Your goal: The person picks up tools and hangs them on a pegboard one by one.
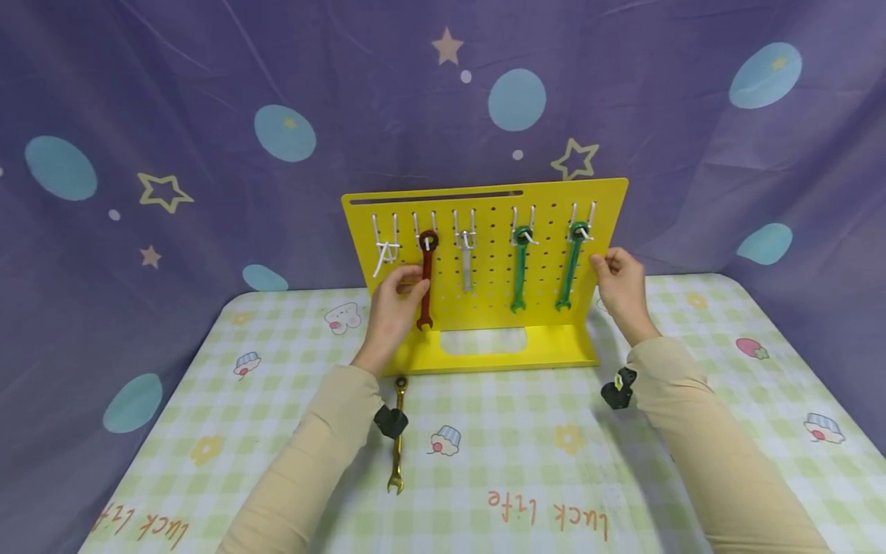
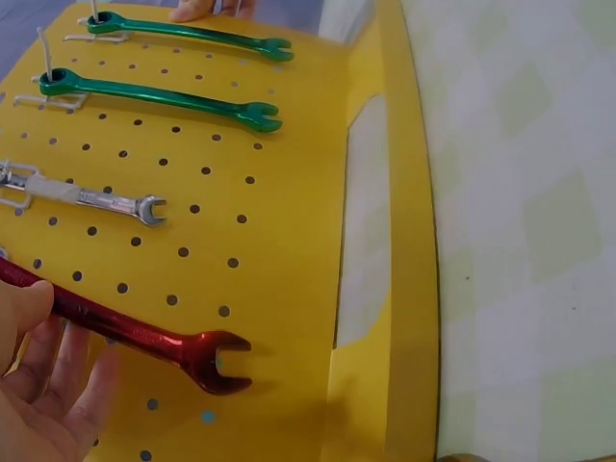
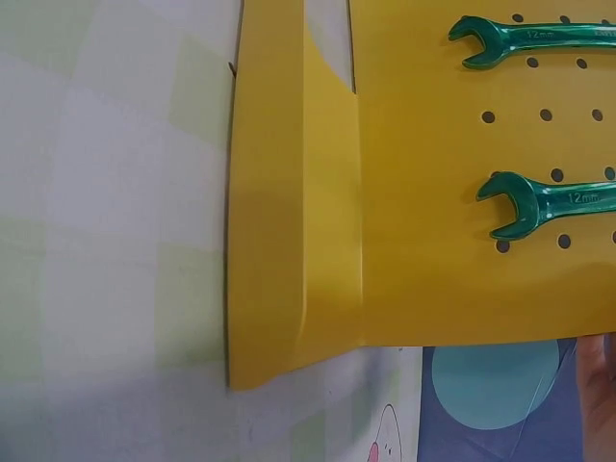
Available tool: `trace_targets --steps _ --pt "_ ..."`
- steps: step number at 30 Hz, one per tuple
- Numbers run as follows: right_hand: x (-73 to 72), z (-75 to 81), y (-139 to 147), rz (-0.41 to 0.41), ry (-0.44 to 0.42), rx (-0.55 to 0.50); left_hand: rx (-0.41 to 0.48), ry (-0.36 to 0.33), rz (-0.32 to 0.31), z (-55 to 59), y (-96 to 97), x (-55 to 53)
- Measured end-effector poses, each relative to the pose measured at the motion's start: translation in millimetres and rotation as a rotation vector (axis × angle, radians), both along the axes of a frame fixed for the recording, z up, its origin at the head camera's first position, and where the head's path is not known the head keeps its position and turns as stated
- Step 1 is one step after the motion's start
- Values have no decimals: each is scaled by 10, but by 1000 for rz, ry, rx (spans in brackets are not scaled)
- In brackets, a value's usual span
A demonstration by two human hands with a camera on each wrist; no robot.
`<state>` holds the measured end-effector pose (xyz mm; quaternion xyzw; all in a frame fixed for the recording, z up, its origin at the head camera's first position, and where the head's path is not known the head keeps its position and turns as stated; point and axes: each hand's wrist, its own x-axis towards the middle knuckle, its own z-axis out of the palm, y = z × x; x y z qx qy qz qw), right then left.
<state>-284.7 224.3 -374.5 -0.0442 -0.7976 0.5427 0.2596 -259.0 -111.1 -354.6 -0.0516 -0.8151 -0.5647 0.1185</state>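
Observation:
A yellow pegboard stand [image 1: 484, 300] stands upright on the table. My left hand [image 1: 393, 312] pinches a red combination wrench [image 1: 426, 286] by its shaft; its ring end sits at the second hook from the left. In the left wrist view the red wrench's open end [image 2: 214, 362] points toward the base. My right hand [image 1: 623, 291] grips the board's right edge, thumb in front. A short silver wrench [image 1: 467, 265] and two green wrenches, one [image 1: 520, 269] left of the other [image 1: 571, 268], hang from hooks.
A gold wrench [image 1: 398, 438] lies on the checked tablecloth [image 1: 512, 477] in front of the stand, partly covered by the left wrist's black camera [image 1: 391, 422]. The leftmost white hook [image 1: 385, 248] carries no wrench. A purple patterned curtain [image 1: 415, 115] hangs behind.

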Motion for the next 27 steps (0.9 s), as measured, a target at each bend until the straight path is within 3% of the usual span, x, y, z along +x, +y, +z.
trace_targets --steps 5,11,17,27 --pt "-5 -1 -7 -10 -11 5 -10 6 -12 -98 -62 28" --pt "0 4 -8 -13 -37 20 -30 -5 -10 -216 -168 159" --pt "3 6 -9 -3 -45 31 -56 -87 -29 -286 -298 331" --pt "18 14 -7 -11 -38 40 -187 -194 -137 -364 -514 652"
